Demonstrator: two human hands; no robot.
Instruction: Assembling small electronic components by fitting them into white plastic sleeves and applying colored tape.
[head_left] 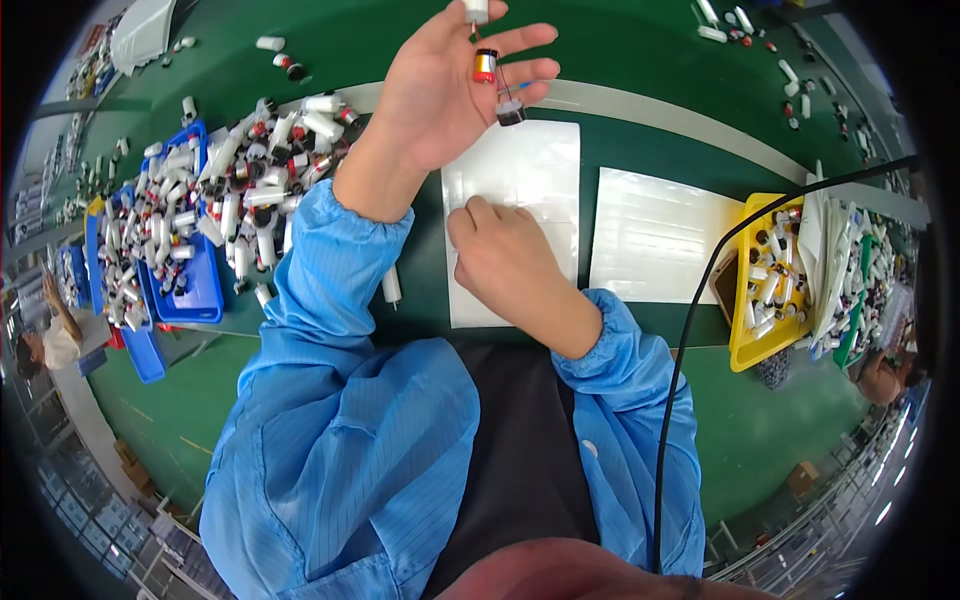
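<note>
My left hand [437, 95] is raised over the far edge of the worktable, palm showing and fingers spread. Small cylindrical parts with thin pins sit among its fingers: a white one [475, 11] by the thumb, a red, gold and black one [486, 66] against the finger bases, and a black-and-silver one [510, 112] below the lowest finger. My right hand [508, 250] rests on a glossy white sheet [540, 165], its fingers curled under; what they hold, if anything, is hidden. A single white cylinder with a pin [391, 284] lies beside that sheet.
A pile of similar parts [265, 190] lies left, beside filled blue bins [200, 290]. To the right are a second white sheet [650, 235] and a yellow bin [745, 345] of parts. A black cable [700, 290] crosses the view. Other people are at both sides.
</note>
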